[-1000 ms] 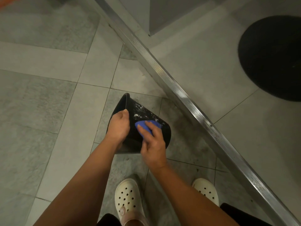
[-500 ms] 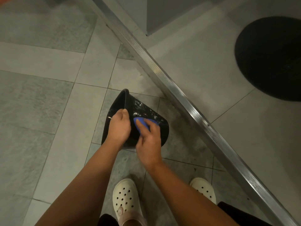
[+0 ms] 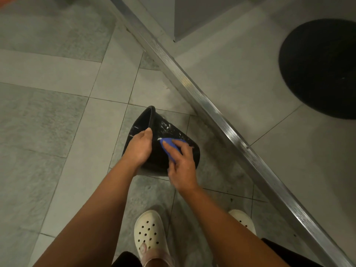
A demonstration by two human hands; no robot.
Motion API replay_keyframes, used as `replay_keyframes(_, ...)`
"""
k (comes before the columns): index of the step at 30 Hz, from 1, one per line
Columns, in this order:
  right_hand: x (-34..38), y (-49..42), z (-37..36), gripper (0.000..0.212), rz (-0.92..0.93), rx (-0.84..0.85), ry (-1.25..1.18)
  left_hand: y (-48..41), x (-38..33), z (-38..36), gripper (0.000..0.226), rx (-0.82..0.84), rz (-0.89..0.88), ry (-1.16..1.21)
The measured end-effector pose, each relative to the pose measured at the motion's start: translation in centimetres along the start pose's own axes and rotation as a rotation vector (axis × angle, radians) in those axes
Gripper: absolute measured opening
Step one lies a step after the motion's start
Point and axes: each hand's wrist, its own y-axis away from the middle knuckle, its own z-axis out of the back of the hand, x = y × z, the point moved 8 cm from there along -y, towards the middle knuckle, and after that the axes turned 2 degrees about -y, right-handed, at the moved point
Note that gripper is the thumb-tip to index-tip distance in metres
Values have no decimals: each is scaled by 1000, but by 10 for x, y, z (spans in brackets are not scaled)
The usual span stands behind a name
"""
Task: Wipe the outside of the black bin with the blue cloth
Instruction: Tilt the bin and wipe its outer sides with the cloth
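Gripping the rim of the tilted black bin [image 3: 187, 144] at frame centre, the left hand [image 3: 139, 149] may slip if the right hand [image 3: 182, 168], pinching the blue cloth [image 3: 169, 143], presses too hard.

Grey tiled floor [image 3: 57, 116], a metal threshold strip [image 3: 221, 120], two cream clogs [image 3: 149, 234], perhaps a round black mat [image 3: 323, 66].

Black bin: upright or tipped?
Tipped. The black bin is turned sideways, its rim gripped by the left hand, its outer wall facing up.
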Motion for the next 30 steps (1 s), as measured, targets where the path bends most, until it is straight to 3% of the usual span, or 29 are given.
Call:
replay_keyframes(3, 2, 13, -9, 47, 131, 74, -33, -3, 4, 9, 26, -28, 22, 80)
replay_keyframes(6, -18, 18, -6, 48, 128, 42, 26, 1, 9, 7, 34, 11, 35, 169)
replay_keyframes(10, -32, 32, 3, 45, -4, -131, -6, 0, 3, 8, 31, -78, -1, 195)
replay_keyframes(17, 20, 16, -10, 39, 212, -50, -29, 5, -9, -4, 40, -91, -149, 77)
replay_keyframes(24, -3, 18, -5, 48, -103, -117, 36, 7, -11, -2, 47, -179, -192, -2)
replay_keyframes(30, 23, 1, -9, 44, 125, -32, 63, 9, -12, 1, 37, -234, -240, -61)
